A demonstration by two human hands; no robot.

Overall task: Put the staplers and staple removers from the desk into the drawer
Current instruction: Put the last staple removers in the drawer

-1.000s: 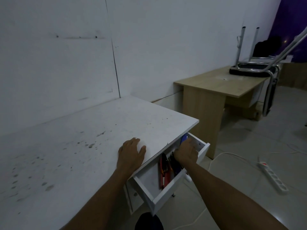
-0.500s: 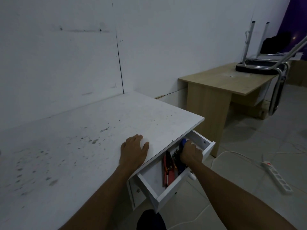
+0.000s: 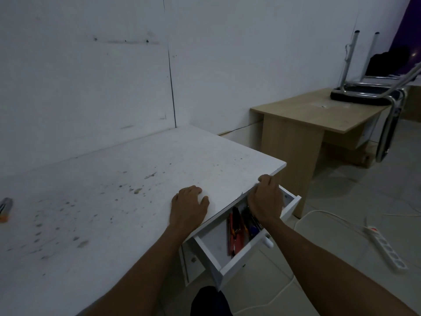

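The white drawer under the desk's right end stands pulled out. Inside it lie red-handled tools and dark ones, with a blue item among them; which are staplers I cannot tell. My right hand hovers over the drawer's far half, fingers bent against the desk edge, holding nothing. My left hand lies flat on the white desk near its front edge. A grey and orange object rests on the desk at the far left, cut off by the frame.
The desk top is speckled with dark stains. A wooden desk stands to the right with an upturned chair on it. A white power strip and its cable lie on the tiled floor.
My right hand has risen out of the drawer to the desk edge, leaving the blue item inside. The view swung left, bringing the grey and orange object into sight. My left hand stayed put.
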